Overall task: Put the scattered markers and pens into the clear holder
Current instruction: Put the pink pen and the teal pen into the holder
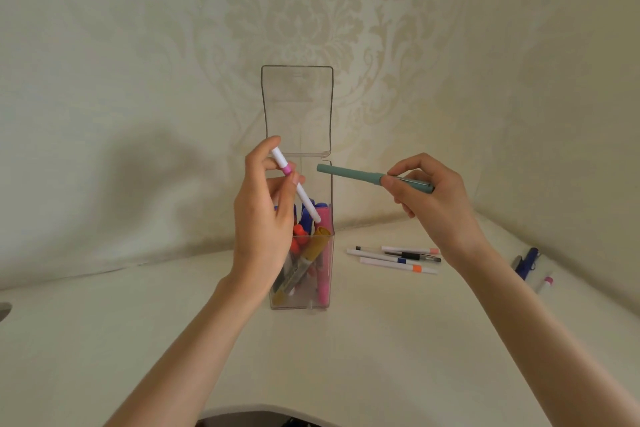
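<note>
The clear holder (323, 303) stands upright mid-table with its hinged lid (298, 97) flipped up; inside lean several markers, among them a pink one (323, 274) and a yellow one (310, 253). My left hand (263, 218) grips a white pen with a pink band (294, 182), tilted with its lower tip inside the holder's mouth. My right hand (433, 198) holds a teal pen (349, 173) nearly level, its tip pointing left at the holder's top right edge. Several white pens (394, 256) lie on the table to the right of the holder.
A blue pen (526, 262) and a small white and pink marker (545, 282) lie at the far right of the cream tabletop (346, 357). Patterned wallpaper rises close behind the holder. A dark gap (242, 419) shows at the table's front edge.
</note>
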`<state>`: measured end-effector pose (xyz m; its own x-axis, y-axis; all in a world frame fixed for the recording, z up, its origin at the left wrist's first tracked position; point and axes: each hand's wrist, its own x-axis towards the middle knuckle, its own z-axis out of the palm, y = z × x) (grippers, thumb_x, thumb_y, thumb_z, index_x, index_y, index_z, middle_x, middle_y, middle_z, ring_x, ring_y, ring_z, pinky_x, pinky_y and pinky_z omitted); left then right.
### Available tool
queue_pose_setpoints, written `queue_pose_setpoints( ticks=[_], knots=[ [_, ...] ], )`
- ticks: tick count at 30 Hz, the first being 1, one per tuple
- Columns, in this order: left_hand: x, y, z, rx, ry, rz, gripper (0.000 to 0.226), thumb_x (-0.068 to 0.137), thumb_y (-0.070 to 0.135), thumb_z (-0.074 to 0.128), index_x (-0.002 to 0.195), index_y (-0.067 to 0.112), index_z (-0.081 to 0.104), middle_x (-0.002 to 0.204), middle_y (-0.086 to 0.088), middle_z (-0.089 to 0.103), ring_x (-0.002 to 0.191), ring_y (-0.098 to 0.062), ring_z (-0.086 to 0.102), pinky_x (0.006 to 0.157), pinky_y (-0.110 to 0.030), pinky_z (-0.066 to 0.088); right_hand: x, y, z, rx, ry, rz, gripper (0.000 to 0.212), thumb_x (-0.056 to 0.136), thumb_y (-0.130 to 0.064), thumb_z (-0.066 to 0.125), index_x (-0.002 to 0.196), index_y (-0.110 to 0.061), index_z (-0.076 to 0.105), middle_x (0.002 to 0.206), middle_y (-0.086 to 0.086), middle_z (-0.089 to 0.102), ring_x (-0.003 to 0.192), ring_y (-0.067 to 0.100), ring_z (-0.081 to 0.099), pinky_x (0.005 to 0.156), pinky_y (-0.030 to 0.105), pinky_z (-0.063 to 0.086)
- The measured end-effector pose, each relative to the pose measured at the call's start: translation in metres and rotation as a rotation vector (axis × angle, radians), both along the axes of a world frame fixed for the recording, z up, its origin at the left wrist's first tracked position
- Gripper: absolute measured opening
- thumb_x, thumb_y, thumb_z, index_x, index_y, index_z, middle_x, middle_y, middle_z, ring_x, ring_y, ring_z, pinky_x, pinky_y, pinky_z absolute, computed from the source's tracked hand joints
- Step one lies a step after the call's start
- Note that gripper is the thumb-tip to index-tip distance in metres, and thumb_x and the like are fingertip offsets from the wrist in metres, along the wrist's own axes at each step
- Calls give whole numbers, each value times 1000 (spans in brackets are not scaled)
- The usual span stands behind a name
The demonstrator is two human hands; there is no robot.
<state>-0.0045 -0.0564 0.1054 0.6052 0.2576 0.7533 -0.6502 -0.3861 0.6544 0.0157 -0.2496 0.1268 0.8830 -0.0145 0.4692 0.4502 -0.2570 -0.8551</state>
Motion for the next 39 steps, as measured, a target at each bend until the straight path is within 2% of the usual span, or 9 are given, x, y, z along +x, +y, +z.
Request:
queue_pose_setpoints(
  ticks=[2,5,9,13,21,24,26,36,39],
  knots=[
    [2,2,-1,-32,-14,-5,39,92,8,51,112,39,38,94,-3,60,68,-5,64,51,-16,45,0,1,1,0,-2,4,7,82,-18,67,79,-21,62,65,3,55,49,2,44,50,16,40],
    [4,4,-6,49,120,-5,35,91,7,54,117,28,43,89,5,59,62,-2,62,49,-14,45,0,3,1,-26,-4,5,5,82,-19,67,80,-21,63,70,12,56,56,11,44,54,24,40],
    [5,11,-21,473,199,85,17,91,24,53,104,14,59,85,6,63,70,-7,60,59,-21,47,-1,7,2,-78,-21,8,6,81,-21,68,79,-24,63,75,13,58,63,16,46,56,28,40],
    [4,14,-31,708,227,156,30,86,32,49,85,12,71,102,1,61,91,-15,56,75,-26,47,0,11,1,-110,-17,13,5,81,-22,68,80,-24,63,76,6,58,65,15,48,57,26,42],
    [0,12,-18,1042,199,44,38,81,34,38,107,26,64,101,13,66,97,-13,59,96,-24,25,4,8,3,-84,8,6,8,88,-21,59,80,-22,61,68,-1,57,50,-2,49,58,23,40],
    [0,19,-16,1047,186,40,37,83,28,47,119,27,54,99,13,66,98,-10,57,104,-21,13,5,7,2,-81,19,4,6,87,-20,59,82,-18,61,68,-1,56,49,-2,49,58,23,39],
    [-3,28,-18,1077,136,59,37,85,30,46,122,28,51,100,14,65,100,-8,55,108,-29,15,5,7,1,-86,27,11,6,87,-19,60,82,-18,62,68,-1,57,50,-2,49,58,23,39],
    [0,38,-24,1170,72,87,38,88,48,37,110,29,62,102,10,57,100,-10,42,105,-47,29,4,11,19,-139,108,113,8,77,-10,69,70,-12,65,60,2,49,51,11,37,51,26,32],
    [5,37,-25,1115,63,111,33,85,50,43,93,24,62,93,8,55,93,-13,44,98,-39,35,7,20,29,-228,109,139,10,77,-11,70,68,-11,65,54,-4,44,46,8,34,46,20,28]
  ],
)
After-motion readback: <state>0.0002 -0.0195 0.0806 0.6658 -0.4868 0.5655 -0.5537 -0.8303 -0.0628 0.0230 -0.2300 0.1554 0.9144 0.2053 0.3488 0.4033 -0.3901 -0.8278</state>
